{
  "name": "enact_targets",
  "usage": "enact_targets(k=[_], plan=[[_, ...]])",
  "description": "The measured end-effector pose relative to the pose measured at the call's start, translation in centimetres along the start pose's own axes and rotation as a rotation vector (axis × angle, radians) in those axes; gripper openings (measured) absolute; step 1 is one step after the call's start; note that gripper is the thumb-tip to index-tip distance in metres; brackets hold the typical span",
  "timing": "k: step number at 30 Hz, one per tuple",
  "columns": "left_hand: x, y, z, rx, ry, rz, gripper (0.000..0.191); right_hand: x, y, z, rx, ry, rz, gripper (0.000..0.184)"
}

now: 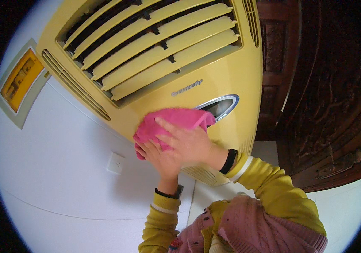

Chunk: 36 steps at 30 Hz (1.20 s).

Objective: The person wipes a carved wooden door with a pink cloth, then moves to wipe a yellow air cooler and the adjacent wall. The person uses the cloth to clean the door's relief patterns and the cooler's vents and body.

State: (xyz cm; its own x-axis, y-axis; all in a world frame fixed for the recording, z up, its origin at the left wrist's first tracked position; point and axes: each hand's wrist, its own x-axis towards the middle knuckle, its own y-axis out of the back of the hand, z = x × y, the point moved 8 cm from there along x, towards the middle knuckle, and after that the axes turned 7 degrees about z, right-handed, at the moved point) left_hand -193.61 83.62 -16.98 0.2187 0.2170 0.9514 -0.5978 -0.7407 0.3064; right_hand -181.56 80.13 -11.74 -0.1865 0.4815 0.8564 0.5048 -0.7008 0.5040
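Observation:
A pink cloth [175, 118] lies against the front of a yellow floor-standing GREE air conditioner [155, 102], below its louvres [167, 47]. My right hand [190, 144] presses on the cloth with its fingers spread towards the left. Just left of it and partly overlapped, my left hand [161, 158] rests on the cloth's lower left part. The cloth covers the lower left of the oval display panel [223, 106], and part of the panel shows above it. The undersides of my fingers are hidden, so I cannot tell how firmly they grip.
A carved dark wooden door [332, 126] with a metal handle [340, 164] stands at the right. On the white wall at the left are a wall socket [115, 163] and a framed orange picture [22, 80]. Light floor tiles [341, 205] show at the lower right.

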Motion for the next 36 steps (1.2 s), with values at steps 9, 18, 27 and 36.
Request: enact_targets(k=[9, 18, 27, 36], plan=[[13.5, -2.0, 11.3, 0.091, -0.173, 0.041, 0.082, 1.8, 12.2, 8.8, -0.256, -0.151, 0.558, 0.052], [13.9, -9.5, 23.7, 0.074, -0.425, -0.188, 0.068, -7.1, 15.0, 20.3, -0.103, -0.393, 0.751, 0.056], [1.1, -15.6, 29.8, 0.132, -0.943, -0.532, 0.065, -23.9, 6.1, 24.0, -0.130, -0.844, 0.529, 0.061], [-11.4, -15.1, 25.0, -0.043, -1.071, -0.624, 0.064, -32.8, -1.6, 17.0, -0.043, -1.125, 0.265, 0.066]])
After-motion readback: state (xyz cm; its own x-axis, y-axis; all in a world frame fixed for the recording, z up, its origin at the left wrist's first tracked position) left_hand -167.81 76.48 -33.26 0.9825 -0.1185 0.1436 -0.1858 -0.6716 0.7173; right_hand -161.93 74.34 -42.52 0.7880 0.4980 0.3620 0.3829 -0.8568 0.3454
